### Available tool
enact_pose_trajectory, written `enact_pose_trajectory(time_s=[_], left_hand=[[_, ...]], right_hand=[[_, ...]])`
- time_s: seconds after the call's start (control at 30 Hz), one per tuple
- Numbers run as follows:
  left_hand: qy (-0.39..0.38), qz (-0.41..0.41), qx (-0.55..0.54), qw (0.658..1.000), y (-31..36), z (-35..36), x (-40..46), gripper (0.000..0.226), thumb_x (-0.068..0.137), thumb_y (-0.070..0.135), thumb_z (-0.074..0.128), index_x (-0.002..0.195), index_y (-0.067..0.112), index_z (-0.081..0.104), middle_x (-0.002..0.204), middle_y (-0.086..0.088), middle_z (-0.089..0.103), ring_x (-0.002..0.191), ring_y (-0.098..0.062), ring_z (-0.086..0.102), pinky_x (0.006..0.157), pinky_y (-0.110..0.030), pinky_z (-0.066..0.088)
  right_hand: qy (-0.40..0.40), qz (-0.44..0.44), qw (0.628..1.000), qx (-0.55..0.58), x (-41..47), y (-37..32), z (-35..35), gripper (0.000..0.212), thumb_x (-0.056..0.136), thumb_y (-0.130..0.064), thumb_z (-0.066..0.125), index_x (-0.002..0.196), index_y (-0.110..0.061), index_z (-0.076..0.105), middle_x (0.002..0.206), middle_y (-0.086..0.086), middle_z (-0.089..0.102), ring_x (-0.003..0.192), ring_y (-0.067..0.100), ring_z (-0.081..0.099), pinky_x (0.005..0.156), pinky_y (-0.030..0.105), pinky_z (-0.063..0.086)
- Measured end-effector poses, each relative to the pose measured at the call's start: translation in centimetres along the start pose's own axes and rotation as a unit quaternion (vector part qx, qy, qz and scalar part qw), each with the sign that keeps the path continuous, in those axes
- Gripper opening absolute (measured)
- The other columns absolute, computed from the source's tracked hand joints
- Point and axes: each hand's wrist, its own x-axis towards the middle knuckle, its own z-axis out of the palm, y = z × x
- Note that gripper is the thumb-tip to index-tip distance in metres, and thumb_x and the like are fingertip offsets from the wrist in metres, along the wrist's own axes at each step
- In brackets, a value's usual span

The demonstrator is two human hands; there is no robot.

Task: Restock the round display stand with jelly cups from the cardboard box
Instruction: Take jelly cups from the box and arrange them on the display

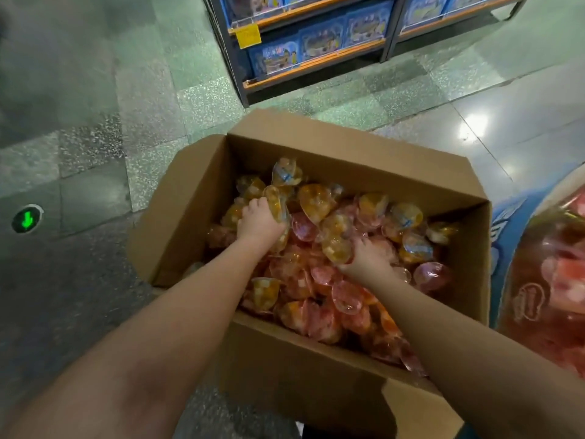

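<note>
Both hands are down in the box (319,350), each closed on cups (316,201). Left hand (258,221) curls round an orange cup (274,202) near the far left corner of the box; right hand (367,256) grips another orange cup (336,245) near the middle, fingers wrapped about its rim. Orange and pink cups fill the box in a loose heap, orange mostly toward the far side, pink toward the near side. All four flaps stand open. Just beyond the box's right edge is the round stand (544,280), its clear wall showing pink cups inside. On the floor (95,137) past the far edge stands a shelf (313,42) of blue packs.
</note>
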Motion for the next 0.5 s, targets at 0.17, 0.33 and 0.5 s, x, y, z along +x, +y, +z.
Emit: enact_pose_trajectory(time_s=[0.17,0.33,0.5], left_hand=[[0.014,0.029,0.091,0.995,-0.3,2.6,2.5,0.087,0.088,0.048,0.066,0.153,0.013,0.020,0.153,-0.008,0.033,0.140,-0.029,0.030,0.113,-0.046,0.026],[0.050,0.071,0.121,0.989,-0.8,3.3,2.9,0.079,0.089,0.045,0.066,0.151,0.017,0.025,0.149,-0.006,0.038,0.138,-0.026,0.034,0.112,-0.048,0.029],[0.100,0.087,0.038,0.990,-1.4,2.3,0.2,0.065,0.087,0.048,0.064,0.141,0.019,0.041,0.136,-0.003,0.050,0.128,-0.024,0.044,0.108,-0.048,0.031]], right_hand=[[0.015,0.002,1.000,-0.005,1.6,0.1,2.0,0.097,0.083,-0.058,0.065,0.157,-0.020,0.015,0.156,0.007,0.030,0.137,0.031,0.040,0.112,0.046,0.036],[0.025,0.002,1.000,0.011,2.3,0.1,2.8,0.093,0.082,-0.049,0.072,0.154,-0.017,0.022,0.155,0.007,0.035,0.140,0.029,0.036,0.115,0.044,0.034],[0.052,-0.008,0.996,0.077,0.5,-0.4,1.3,0.088,0.079,-0.042,0.078,0.148,-0.011,0.033,0.148,0.010,0.043,0.129,0.025,0.049,0.102,0.036,0.049]])
